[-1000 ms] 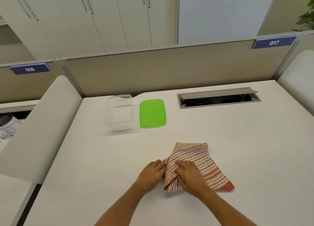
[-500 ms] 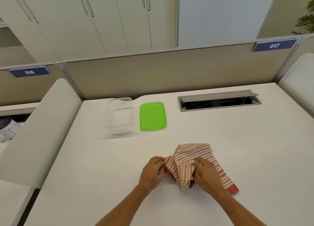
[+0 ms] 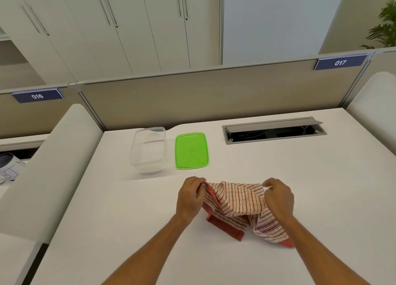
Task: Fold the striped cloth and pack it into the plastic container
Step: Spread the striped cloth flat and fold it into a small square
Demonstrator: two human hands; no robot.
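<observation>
Plant [image 3: 383,25] — cut off by right edge.

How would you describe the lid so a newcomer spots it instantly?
On the white desk, look toward the far edge, left of the grey cable hatch. The lid lies flat just right of the clear plastic container, the only bright green thing there.

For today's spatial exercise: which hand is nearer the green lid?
Left. The left hand sits just below the green lid; the right hand is farther off to the lid's right, gripping the striped cloth.

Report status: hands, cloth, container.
Left hand and right hand pinch striped cloth, unfolded. Plastic container open, empty; green lid beside it. Path clear.
</observation>
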